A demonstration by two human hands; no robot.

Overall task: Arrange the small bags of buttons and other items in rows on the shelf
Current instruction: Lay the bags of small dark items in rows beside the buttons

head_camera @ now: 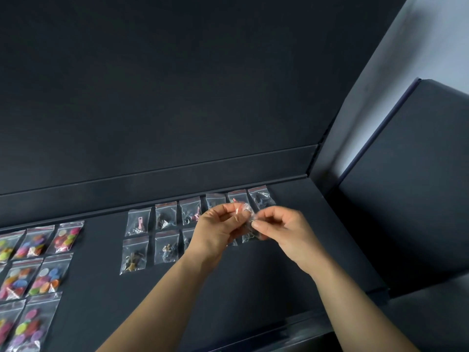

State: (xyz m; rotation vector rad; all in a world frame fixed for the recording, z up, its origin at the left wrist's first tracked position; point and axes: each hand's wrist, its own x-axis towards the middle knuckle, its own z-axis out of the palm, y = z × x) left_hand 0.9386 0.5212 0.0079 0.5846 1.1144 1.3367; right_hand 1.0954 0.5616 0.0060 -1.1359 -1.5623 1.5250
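Note:
Both hands meet above the dark shelf [253, 288] and pinch one small clear zip bag [245, 212] between them. My left hand [218, 229] holds its left side and my right hand [281, 227] pinches its right edge. Beneath and behind the hands, small clear bags of dark hardware and zipper pulls [166, 215] lie in two rows; a few are partly hidden by my hands. At the far left, bags of coloured buttons [48, 274] lie in rows.
The shelf's back wall [177, 97] rises close behind the back row, with a raised ledge [152, 181] along its base. A dark side panel [406, 186] stands at the right. Bare shelf surface lies between the two bag groups and in front of my forearms.

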